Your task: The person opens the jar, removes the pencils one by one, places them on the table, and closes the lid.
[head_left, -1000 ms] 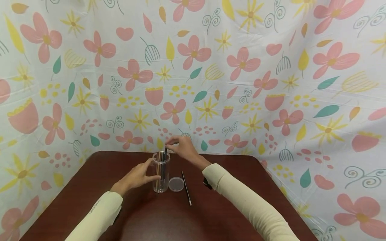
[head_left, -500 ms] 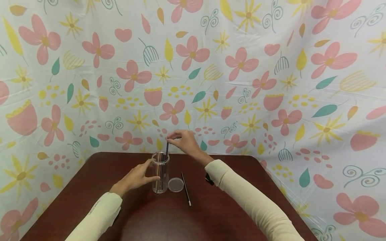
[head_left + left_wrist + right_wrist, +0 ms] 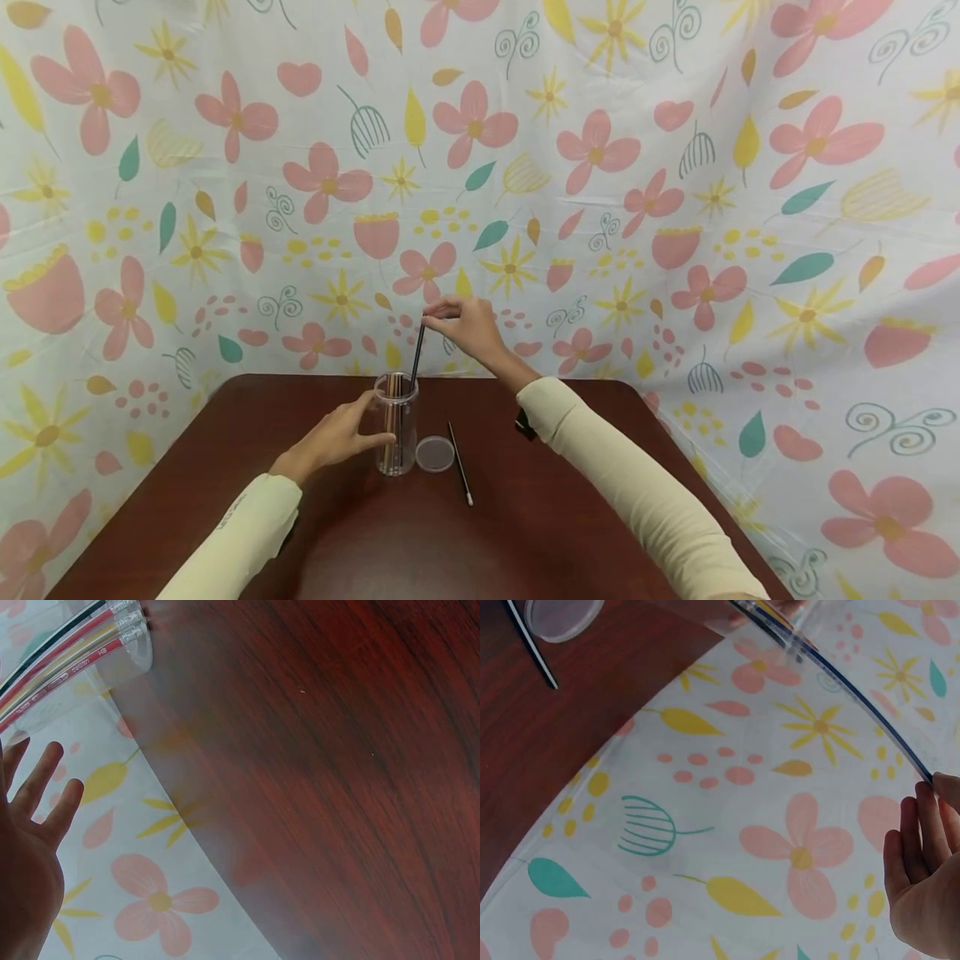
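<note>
My left hand (image 3: 333, 437) holds a clear plastic jar (image 3: 407, 433) standing on the table, thumb across its front and fingers at its far left side. Several pencils (image 3: 71, 669) stand inside it; the left wrist view shows their silvery ferrules at the jar's bottom. Above the rim, my right hand (image 3: 471, 329) pinches the top end of a dark pencil (image 3: 417, 350), whose lower part is still within the jar. In the right wrist view this pencil (image 3: 870, 706) looks dark blue, gripped between thumb and fingertips.
Right of the jar, a round clear lid (image 3: 435, 454) lies flat on the dark red-brown table (image 3: 360, 542). Beside the lid lies a black pencil (image 3: 461, 465) with a white end toward the front. A flower-print cloth (image 3: 600, 250) hangs behind the table.
My right hand has risen and shifted slightly right, drawing the dark pencil further up out of the jar. My left hand stays on the jar. The lid and black pencil lie as before.
</note>
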Action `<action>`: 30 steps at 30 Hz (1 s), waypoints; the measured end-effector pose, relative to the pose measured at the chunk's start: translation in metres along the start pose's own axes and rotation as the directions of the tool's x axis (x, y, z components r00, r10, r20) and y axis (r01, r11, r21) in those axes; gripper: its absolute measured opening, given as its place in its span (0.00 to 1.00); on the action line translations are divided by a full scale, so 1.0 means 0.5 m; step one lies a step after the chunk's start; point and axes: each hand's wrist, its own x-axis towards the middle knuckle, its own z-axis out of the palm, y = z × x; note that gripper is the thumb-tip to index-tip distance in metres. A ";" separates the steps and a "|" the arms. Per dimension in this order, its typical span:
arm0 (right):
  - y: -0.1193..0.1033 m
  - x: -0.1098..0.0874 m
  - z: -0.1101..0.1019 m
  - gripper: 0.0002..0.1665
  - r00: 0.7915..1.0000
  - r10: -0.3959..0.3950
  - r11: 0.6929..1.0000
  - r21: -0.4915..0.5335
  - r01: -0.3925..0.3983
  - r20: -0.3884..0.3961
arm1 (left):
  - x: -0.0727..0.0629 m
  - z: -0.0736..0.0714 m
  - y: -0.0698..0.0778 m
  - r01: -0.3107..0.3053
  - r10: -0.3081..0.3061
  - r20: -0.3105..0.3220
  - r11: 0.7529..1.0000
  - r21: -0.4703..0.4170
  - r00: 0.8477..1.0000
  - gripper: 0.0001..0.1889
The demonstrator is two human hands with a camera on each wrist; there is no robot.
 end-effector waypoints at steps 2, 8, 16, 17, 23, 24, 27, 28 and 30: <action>0.000 0.005 -0.008 0.09 1.000 -0.001 1.000 -0.003 0.001 -0.013 | 0.001 -0.001 -0.001 0.001 -0.001 -0.002 1.000 0.004 1.000 0.49; -0.001 0.021 -0.033 0.09 0.998 0.001 1.000 0.029 0.001 -0.063 | 0.004 -0.002 -0.005 0.002 -0.002 -0.010 1.000 0.013 1.000 0.47; 0.000 0.032 -0.066 0.12 0.986 0.008 0.995 0.102 0.009 -0.165 | 0.005 0.002 -0.004 0.009 -0.009 -0.003 1.000 0.015 1.000 0.44; 0.001 0.033 -0.070 0.12 0.984 0.006 0.994 0.106 0.014 -0.180 | 0.005 0.002 -0.004 0.010 -0.010 -0.005 1.000 0.017 1.000 0.44; 0.008 0.034 -0.099 0.12 0.974 0.020 0.991 0.132 0.010 -0.224 | 0.005 0.005 -0.010 -0.006 0.006 -0.014 1.000 0.023 1.000 0.46; 0.010 0.033 -0.104 0.12 0.974 0.026 0.991 0.136 0.005 -0.226 | 0.005 0.006 -0.011 -0.010 0.010 -0.014 1.000 0.023 1.000 0.47; 0.022 0.027 -0.113 0.12 0.970 0.035 0.991 0.135 -0.002 -0.242 | 0.005 0.006 -0.011 -0.020 0.020 -0.015 0.999 0.025 1.000 0.48; 0.027 0.025 -0.114 0.12 0.969 0.039 0.991 0.133 -0.007 -0.245 | 0.004 0.006 -0.011 -0.023 0.023 -0.017 0.999 0.027 1.000 0.47; 0.041 0.018 -0.115 0.12 0.968 0.053 0.992 0.121 -0.024 -0.245 | 0.004 0.006 -0.011 -0.026 0.027 -0.019 0.999 0.031 0.999 0.47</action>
